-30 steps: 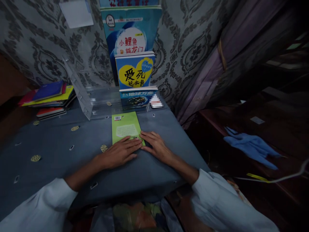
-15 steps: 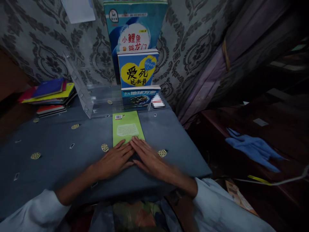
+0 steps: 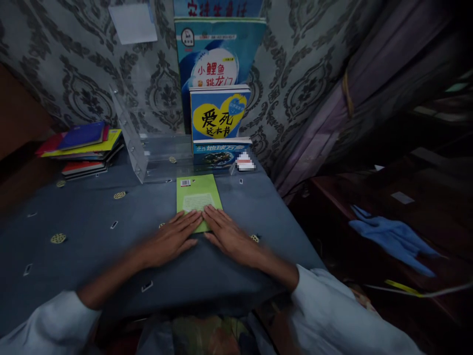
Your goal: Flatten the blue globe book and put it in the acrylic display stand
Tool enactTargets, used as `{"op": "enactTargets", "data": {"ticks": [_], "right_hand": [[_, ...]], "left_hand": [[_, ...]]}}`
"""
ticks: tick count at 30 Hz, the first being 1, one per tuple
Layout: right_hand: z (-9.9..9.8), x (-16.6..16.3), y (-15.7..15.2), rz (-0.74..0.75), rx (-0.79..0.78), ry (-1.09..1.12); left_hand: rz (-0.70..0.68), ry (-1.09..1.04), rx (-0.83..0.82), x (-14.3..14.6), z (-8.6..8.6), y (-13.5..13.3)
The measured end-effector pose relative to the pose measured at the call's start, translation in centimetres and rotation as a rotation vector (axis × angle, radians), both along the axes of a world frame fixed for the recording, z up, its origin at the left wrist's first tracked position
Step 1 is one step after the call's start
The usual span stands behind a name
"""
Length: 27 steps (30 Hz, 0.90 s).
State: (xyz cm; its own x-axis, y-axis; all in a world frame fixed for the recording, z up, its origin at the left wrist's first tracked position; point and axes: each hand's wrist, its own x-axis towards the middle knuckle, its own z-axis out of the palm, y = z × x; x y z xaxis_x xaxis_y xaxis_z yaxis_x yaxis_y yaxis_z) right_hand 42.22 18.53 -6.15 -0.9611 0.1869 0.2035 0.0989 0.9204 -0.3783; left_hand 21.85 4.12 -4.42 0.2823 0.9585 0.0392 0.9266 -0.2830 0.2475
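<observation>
A lime-green book [image 3: 199, 190] lies flat on the table, its barcode at the far left corner. My left hand [image 3: 172, 236] rests flat with fingers stretched over the book's near left part. From the other side my right hand [image 3: 227, 234] lies palm down, its fingers on the near right part. Both hands are open, with the fingertips almost meeting in the middle. Behind the book, a clear display rack [image 3: 135, 148] holds several upright books, among them a blue one with a yellow heart [image 3: 218, 116] and a teal one [image 3: 218, 49].
A pile of books [image 3: 83, 143] sits at the table's back left. The blue-grey tablecloth [image 3: 92, 261] has pineapple prints. At right are a purple curtain [image 3: 321, 133] and a blue cloth [image 3: 391, 236] on a dark red surface. Patterned wall covering [image 3: 155, 88] rises behind the rack.
My fingertips have spread slightly apart and lie a little farther up the book, showing its near edge between them. The whole view has shifted, so everything sits lower and to the right.
</observation>
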Motion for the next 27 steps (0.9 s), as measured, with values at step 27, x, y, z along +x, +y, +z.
{"op": "enactTargets", "data": {"ticks": [27], "right_hand": [[0.4,-5.5,5.4,-0.122,0.062,-0.02]], "left_hand": [[0.269,0.003,0.104,-4.5,-2.6,6.5]]}}
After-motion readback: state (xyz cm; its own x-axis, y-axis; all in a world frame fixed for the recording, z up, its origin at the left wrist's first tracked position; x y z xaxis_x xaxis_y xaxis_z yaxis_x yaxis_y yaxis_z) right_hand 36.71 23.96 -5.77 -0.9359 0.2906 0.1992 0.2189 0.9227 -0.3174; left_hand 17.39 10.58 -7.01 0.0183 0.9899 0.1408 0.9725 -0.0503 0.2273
